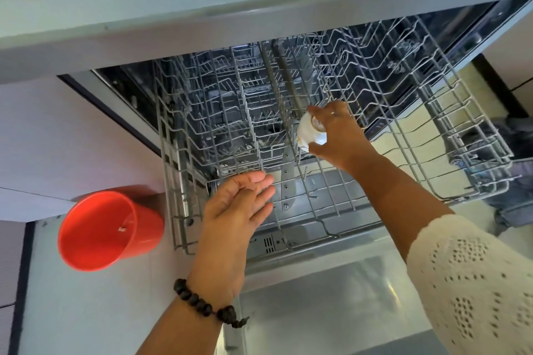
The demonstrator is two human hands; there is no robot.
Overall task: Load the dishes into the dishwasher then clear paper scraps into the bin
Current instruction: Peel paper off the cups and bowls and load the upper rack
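The dishwasher's grey wire upper rack (pixel 375 112) is pulled out below the counter edge, and no dishes show on its tines. My right hand (pixel 337 135) grips a small white cup (pixel 311 131), tipped on its side, over the middle of the rack. My left hand (pixel 239 204) hovers with relaxed, straight fingers at the rack's front left and holds nothing. The open dishwasher door (pixel 331 291) lies below both arms.
A red bin (pixel 106 228) stands on the floor left of the dishwasher, a small white scrap inside it. The grey counter edge (pixel 202 17) overhangs the top. Dark fabric lies at the far right (pixel 513 181).
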